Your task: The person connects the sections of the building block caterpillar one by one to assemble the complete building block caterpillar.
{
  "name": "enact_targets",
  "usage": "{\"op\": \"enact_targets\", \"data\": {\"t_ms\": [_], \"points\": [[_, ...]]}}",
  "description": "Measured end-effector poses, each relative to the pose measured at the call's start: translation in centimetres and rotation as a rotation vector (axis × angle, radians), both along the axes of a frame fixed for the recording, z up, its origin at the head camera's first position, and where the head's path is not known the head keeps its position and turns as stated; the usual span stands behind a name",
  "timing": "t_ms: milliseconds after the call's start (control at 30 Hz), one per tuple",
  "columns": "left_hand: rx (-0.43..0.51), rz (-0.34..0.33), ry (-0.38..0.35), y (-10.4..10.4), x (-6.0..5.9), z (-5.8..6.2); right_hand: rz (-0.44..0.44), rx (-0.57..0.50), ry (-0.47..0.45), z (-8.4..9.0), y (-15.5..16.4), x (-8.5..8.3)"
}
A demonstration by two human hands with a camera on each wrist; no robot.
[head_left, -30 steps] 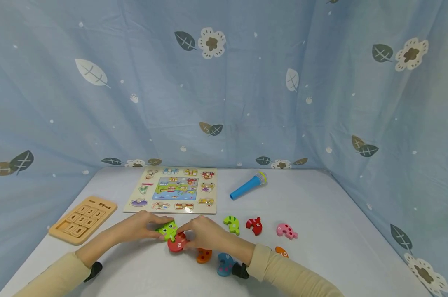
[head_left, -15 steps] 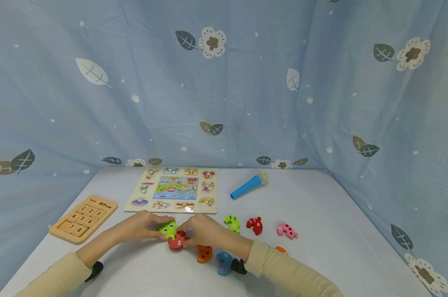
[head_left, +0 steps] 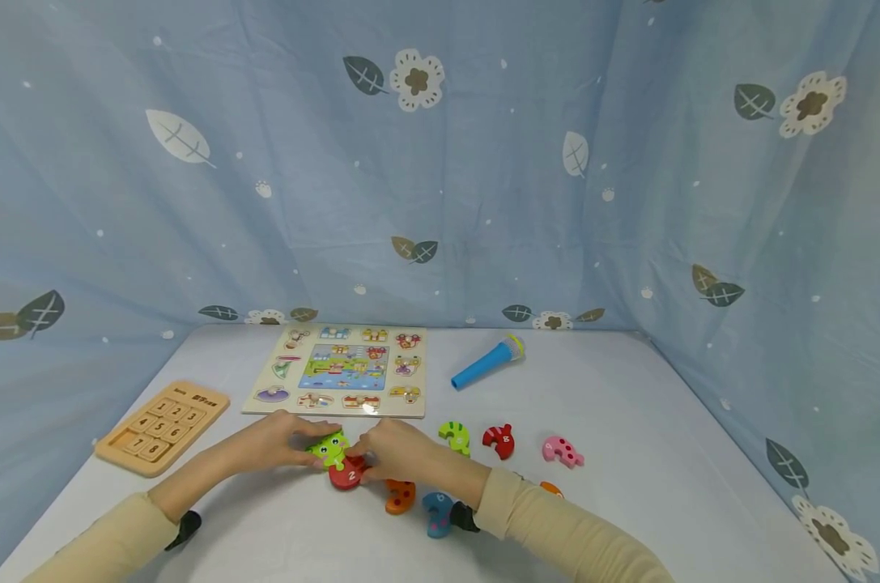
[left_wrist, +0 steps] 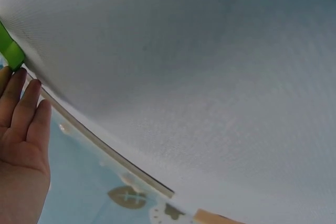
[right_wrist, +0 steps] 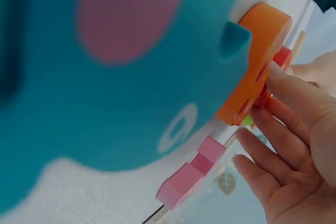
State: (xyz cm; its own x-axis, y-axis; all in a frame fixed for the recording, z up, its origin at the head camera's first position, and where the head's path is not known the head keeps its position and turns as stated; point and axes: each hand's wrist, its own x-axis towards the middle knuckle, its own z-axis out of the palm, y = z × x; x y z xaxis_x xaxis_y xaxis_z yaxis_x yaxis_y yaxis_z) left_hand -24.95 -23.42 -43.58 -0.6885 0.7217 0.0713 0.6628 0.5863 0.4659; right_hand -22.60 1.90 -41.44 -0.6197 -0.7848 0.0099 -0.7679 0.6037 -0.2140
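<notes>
On the white tabletop, my left hand (head_left: 275, 444) pinches a green wooden puzzle piece (head_left: 330, 450) with a smiling face between thumb and fingers. My right hand (head_left: 403, 452) grips a red puzzle piece (head_left: 346, 474) marked 2, its edge against the green piece's lower right. Only an edge of the green piece (left_wrist: 11, 51) shows by the left fingertips in the left wrist view. From the right wrist, an orange spotted piece (right_wrist: 262, 51) overlaps the red one, and a blue piece (right_wrist: 126, 87) fills the foreground.
Several number pieces lie right of the hands: a green striped one (head_left: 456, 438), a red one (head_left: 499, 441) and a pink one (head_left: 563, 452). Behind stand a picture puzzle board (head_left: 418, 389) and a blue toy microphone (head_left: 483, 366). A wooden number tray (head_left: 208, 397) lies left.
The red piece has turned very slightly against the green one. Both hands keep their hold in nearly the same place, and the head view has shifted a little.
</notes>
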Motion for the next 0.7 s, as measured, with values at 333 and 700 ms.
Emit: {"op": "enact_targets", "data": {"t_ms": [333,700], "points": [[-0.007,0.004,0.005,0.05,0.08,0.1,0.046,-0.05,-0.015,0.13,0.59,-0.18],[-0.02,-0.001,0.002,0.22,-0.11,0.22,0.065,0.043,0.113,0.23,-0.09,0.31]]}}
